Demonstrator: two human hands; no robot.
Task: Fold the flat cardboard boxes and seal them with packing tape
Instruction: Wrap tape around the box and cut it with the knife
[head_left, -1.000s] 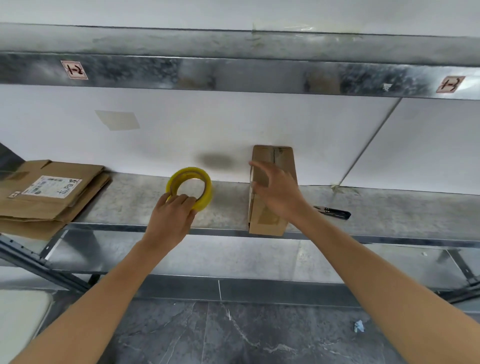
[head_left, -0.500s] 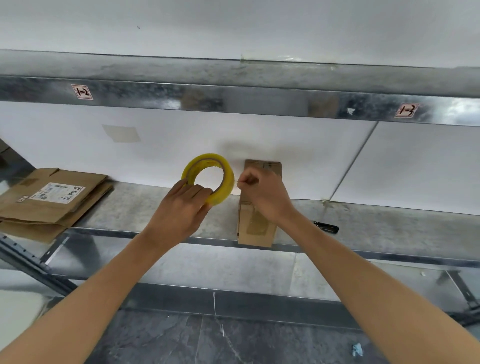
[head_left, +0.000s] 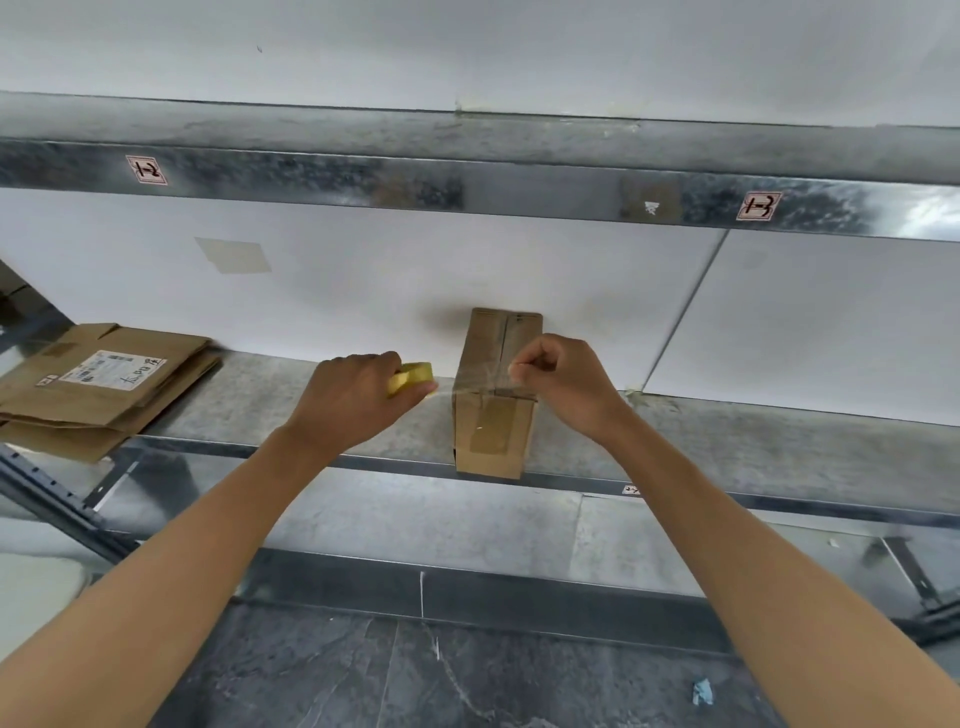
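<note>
A small folded cardboard box (head_left: 491, 436) stands on the metal shelf (head_left: 727, 441), its closed top flaps facing up. My left hand (head_left: 353, 402) grips a yellow roll of packing tape (head_left: 413, 376) just left of the box, the roll now lying edge-on. My right hand (head_left: 561, 382) pinches the free end of a clear tape strip (head_left: 470, 387) over the box's right top edge. The strip stretches from the roll across the front of the top. An older tan tape patch shows on the box's front face.
A pile of flat cardboard boxes (head_left: 98, 387) with a white label lies at the shelf's left end. An upper metal shelf beam (head_left: 467, 182) runs overhead. Below are a lower shelf level and a dark stone floor (head_left: 415, 675) with a blue scrap.
The roll has dropped from upright beside the box to low and edge-on. My right hand drew the tape end across the box top to its right side. The view has shifted closer.
</note>
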